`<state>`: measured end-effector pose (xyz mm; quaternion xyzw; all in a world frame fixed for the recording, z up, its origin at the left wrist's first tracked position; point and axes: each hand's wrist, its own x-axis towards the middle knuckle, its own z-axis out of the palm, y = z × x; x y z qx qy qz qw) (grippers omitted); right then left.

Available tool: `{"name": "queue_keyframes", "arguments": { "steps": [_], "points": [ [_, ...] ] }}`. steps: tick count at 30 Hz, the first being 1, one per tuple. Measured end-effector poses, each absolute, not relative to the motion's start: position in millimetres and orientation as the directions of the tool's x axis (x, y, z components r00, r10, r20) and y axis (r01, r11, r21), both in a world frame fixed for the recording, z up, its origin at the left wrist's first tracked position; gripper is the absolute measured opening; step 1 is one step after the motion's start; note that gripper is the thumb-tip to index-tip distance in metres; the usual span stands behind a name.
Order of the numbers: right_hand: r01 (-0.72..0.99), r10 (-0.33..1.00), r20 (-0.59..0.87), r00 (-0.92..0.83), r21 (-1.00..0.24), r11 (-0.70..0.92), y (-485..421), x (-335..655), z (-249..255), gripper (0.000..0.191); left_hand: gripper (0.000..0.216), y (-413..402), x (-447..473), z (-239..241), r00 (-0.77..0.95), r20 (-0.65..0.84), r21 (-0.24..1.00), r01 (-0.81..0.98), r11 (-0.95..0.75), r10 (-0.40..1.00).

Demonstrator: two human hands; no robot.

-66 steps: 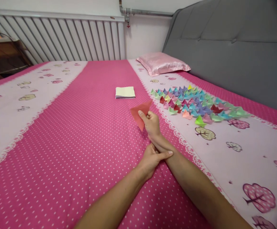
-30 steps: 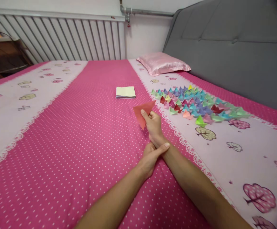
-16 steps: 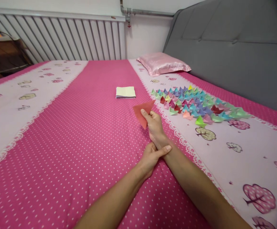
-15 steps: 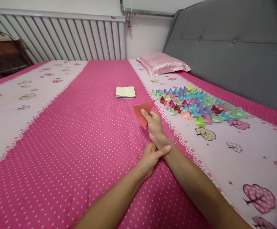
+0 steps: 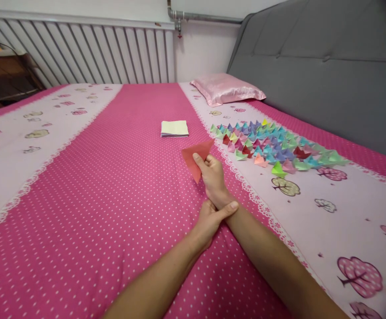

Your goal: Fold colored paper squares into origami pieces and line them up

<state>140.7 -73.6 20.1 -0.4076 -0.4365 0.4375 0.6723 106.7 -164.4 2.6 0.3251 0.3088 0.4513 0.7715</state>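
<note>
Between the thumb and fingers of my right hand (image 5: pixel 213 175) is a red-orange sheet of folded paper (image 5: pixel 191 162), its pointed corners sticking out to the left, up and down. My left hand (image 5: pixel 214 219) is wrapped round my right wrist (image 5: pixel 228 201), thumb across the top. Beyond the held paper, a stack of paper sheets (image 5: pixel 175 128) lies on the bed, pale yellow on top. To the right stand rows of small folded paper boats (image 5: pixel 272 146) in many colours.
A pink dotted bedsheet (image 5: pixel 113 199) with printed tree bands spreads under everything. At the back lies a pink pillow (image 5: pixel 228 88) beside the grey headboard (image 5: pixel 329 75). A white radiator (image 5: pixel 96 53) runs along the wall, and a brown table (image 5: pixel 5 73) stands far left.
My right hand has shifted slightly left and the red-orange paper has moved slightly left and turned a little. My left hand keeps its grip on the wrist.
</note>
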Motion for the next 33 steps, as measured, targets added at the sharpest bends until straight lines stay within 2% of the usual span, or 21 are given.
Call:
{"name": "queue_keyframes", "arguments": {
  "steps": [6, 10, 13, 15, 19, 22, 25, 29, 31, 33],
  "points": [
    [0.101, 0.879, 0.429, 0.208, -0.903, 0.417, -78.8, 145.2, 26.2, 0.026, 0.034, -164.5, 106.7, 2.8, 0.399, -0.189, 0.765, -0.513, 0.39, 0.897],
    [0.193, 0.854, 0.489, 0.178, -0.868, 0.457, -81.0, 146.9, 28.5, 0.026, 0.033, -164.3, 105.9, 3.8, 0.416, -0.184, 0.769, -0.503, 0.393, 0.891],
    [0.132, 0.87, 0.465, 0.166, -0.884, 0.448, -79.9, 146.8, 29.2, 0.024, 0.033, -163.9, 104.8, 4.3, 0.436, -0.179, 0.781, -0.481, 0.397, 0.882],
    [-0.005, 0.905, 0.392, 0.168, -0.917, 0.398, -78.6, 146.1, 29.8, 0.022, 0.034, -163.8, 104.3, 4.7, 0.452, -0.169, 0.788, -0.472, 0.396, 0.876],
    [-0.367, 0.976, 0.165, 0.139, -0.907, 0.205, -79.3, 141.8, 31.8, 0.022, 0.036, -163.6, 104.3, 5.4, 0.455, -0.166, 0.782, -0.48, 0.398, 0.875],
    [-0.515, 0.999, 0.01, 0.045, -0.857, 0.032, -82.8, 138.5, 34.3, 0.024, 0.038, -163.6, 104.2, 5.4, 0.424, -0.181, 0.781, -0.486, 0.392, 0.887],
    [-0.565, 0.994, -0.111, 0.019, -0.821, -0.081, -83.4, 140.0, 36.5, 0.027, 0.041, -166.1, 104.8, 4.7, 0.415, -0.18, 0.806, -0.457, 0.375, 0.892],
    [-0.59, 0.981, -0.177, 0.085, -0.802, -0.094, -74.8, 148.3, 33.2, 0.031, 0.058, -177.8, 111.4, 2.9, 0.505, -0.181, 0.824, -0.391, 0.41, 0.844],
    [-0.548, 0.974, -0.119, 0.194, -0.836, 0.007, -70.7, 150.3, 29.1, 0.031, 0.067, -185.8, 117.2, 1.6, 0.472, -0.191, 0.816, -0.41, 0.406, 0.86],
    [-0.389, 0.939, 0.045, 0.341, -0.903, 0.184, -70.3, 149.2, 25.2, 0.033, 0.069, -192.6, 123.1, 0.2, 0.402, -0.229, 0.798, -0.444, 0.407, 0.887]
  ]
}}
